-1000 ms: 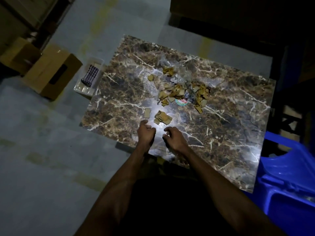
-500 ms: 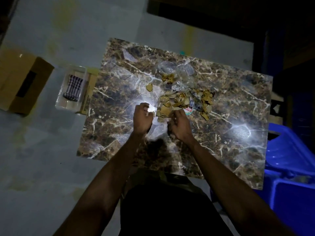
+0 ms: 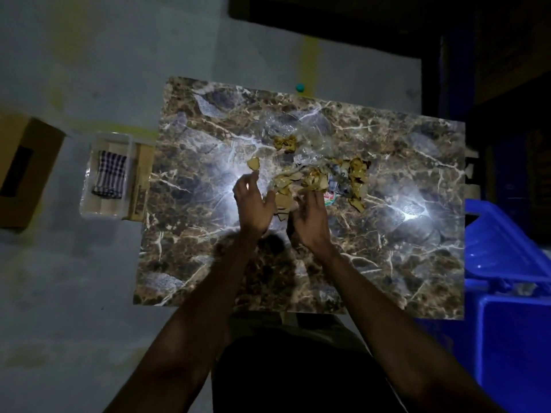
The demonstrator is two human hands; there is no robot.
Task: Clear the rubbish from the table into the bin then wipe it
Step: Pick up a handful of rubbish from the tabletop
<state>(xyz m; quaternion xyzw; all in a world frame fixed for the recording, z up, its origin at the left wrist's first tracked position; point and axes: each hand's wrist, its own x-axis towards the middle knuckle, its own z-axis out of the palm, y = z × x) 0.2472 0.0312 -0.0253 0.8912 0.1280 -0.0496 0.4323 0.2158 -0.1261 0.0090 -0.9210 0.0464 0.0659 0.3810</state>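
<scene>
I see both hands at the near edge of the rubbish pile (image 3: pixel 310 180) mid-tabletop (image 3: pixel 208 257), glossy brown marble pattern. Left hand (image 3: pixel 253 204) fingers spread, released, holding nothing; right hand (image 3: pixel 310 222) fingers curled into torn tan cardboard scraps. Crinkled clear plastic (image 3: pixel 301 129) behind; red-green label (image 3: pixel 330 198) unreadable.

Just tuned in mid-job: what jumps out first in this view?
The pile of torn brown scraps and clear plastic wrappers at the middle of the marble-patterned table, with the left hand and right hand cupped at its near edge. A blue bin stands at the table's right; a checked cloth lies in a tray on its left.
</scene>
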